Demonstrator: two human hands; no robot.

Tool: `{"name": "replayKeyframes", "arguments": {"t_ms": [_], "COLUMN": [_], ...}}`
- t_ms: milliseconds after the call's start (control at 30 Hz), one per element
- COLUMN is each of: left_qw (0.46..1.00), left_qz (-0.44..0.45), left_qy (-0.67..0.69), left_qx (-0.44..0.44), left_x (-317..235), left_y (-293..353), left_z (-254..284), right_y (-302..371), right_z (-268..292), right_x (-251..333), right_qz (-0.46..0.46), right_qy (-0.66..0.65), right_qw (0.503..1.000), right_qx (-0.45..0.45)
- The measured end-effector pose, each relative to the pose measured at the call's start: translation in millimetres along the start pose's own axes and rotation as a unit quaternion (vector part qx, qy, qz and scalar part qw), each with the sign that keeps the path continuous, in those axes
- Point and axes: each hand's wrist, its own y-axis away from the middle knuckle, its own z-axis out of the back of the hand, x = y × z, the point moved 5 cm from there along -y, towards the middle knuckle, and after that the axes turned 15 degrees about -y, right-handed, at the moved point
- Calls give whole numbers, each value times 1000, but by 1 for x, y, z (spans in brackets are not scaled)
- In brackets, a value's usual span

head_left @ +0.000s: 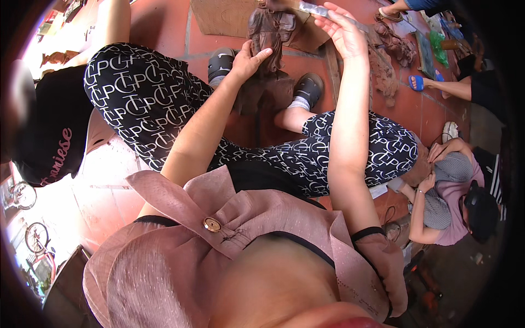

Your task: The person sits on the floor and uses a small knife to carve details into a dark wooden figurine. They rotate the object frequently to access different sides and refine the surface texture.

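Note:
A dark brown carved wooden figure (269,34) in draped robes stands upright on a rough block base (268,93) between my feet; its head is cut off by the upper edge. Against the figure's left side rests my left hand (251,61), closed on it with the thumb across its front. My right hand (344,34) is raised just right of the figure, palm showing. Its fingers hold a slim tool with a silvery wrapped part (316,9), its tip end close to the figure's upper part. I cannot make out the tool's exact kind.
A wooden board (221,17) stands behind the figure on red floor tiles. More carved pieces (384,74) lie to the right, near a green plastic bag (438,46). A person in a black cap (44,120) is close at left; another person (451,194) sits at right.

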Motion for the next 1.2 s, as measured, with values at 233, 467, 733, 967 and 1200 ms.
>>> {"name": "replayKeyframes", "arguments": {"t_ms": [233, 467, 733, 967, 1200], "left_qw": [980, 991, 966, 943, 922], "left_qz": [111, 95, 16, -271, -275], "left_qy": [-152, -79, -218, -117, -37], "left_qx": [-57, -59, -141, -154, -269], "left_x": [-41, -56, -60, -174, -235], "left_y": [12, 16, 34, 89, 37], "left_z": [12, 14, 46, 1, -29], "right_y": [9, 4, -6, -13, -11], "right_z": [-17, -20, -32, -26, -21], "right_x": [-29, -41, -59, -77, -56], "right_qz": [-69, -43, 18, -135, 1], "right_qy": [336, 311, 374, 329, 417], "right_qw": [938, 945, 915, 922, 891], "right_qx": [42, 89, 148, 154, 180]}}
